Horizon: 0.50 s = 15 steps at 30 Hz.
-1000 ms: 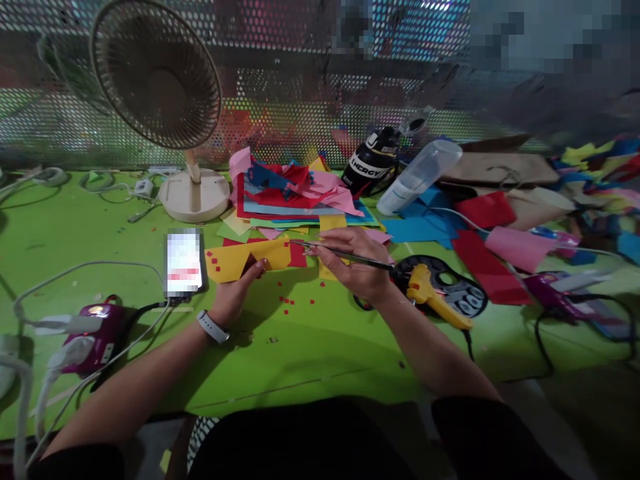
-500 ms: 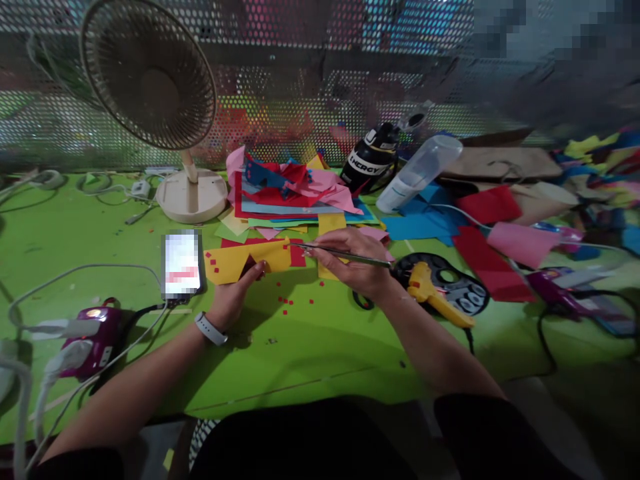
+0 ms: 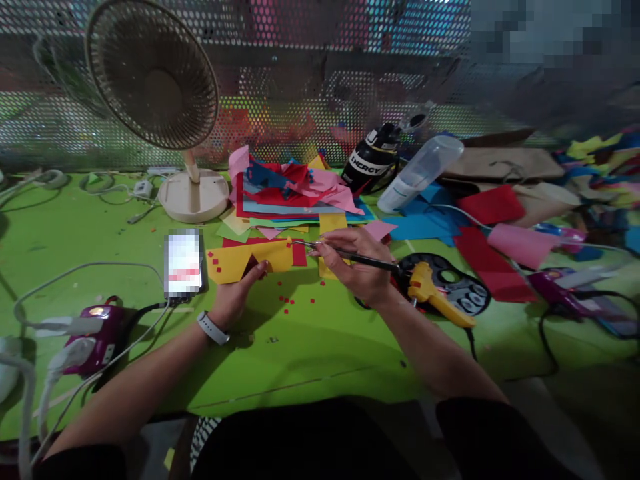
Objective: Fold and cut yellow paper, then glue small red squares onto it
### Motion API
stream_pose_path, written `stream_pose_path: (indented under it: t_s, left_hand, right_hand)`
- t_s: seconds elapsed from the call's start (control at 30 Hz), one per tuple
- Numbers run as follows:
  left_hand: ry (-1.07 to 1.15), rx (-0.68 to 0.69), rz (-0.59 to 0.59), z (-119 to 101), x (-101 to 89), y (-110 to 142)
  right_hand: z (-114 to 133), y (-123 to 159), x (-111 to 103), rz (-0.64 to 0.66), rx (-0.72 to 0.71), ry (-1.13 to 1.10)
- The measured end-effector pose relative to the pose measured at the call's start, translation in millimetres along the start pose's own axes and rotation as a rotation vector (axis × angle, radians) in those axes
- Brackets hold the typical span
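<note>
My left hand grips a strip of yellow paper by its lower edge, thumb on top. The strip has a notch cut in it and several small red squares at its left end. A red square also sits at its right end. In my right hand is a pair of slim tweezers, their tips at the strip's right end. Whether the tips touch the red square there I cannot tell. Below the strip, several loose red paper squares lie on the green table. Red paper lies behind the strip.
A yellow glue gun rests on a black tray at the right. Behind are stacked coloured papers, a black bottle and a clear bottle. To the left stand a fan, a lit phone and a purple power adapter with cables.
The tweezers have turned slightly in my right hand and their back end sits a little lower. My left hand and the yellow strip stay almost still; the whole view shifts slightly.
</note>
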<state>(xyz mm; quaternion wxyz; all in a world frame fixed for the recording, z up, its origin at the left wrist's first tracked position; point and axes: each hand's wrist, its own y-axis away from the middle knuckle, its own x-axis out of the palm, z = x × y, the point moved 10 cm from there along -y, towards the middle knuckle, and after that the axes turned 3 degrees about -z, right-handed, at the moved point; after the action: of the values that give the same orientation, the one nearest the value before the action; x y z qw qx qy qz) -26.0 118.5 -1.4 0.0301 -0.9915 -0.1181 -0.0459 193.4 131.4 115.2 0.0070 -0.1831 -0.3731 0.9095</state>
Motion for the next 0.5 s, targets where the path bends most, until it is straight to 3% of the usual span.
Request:
stream_pose_path:
  t_s: [0.17,0.5]
  left_hand:
    - [-0.016,0.001,-0.003,-1,0.8,2]
    - [-0.086,0.033,0.025,-10,4.2,3]
  right_hand:
    - [-2,10,-3,-0.130,-0.008,0.033]
    - [3,15,2,-0.136,-0.090,0.073]
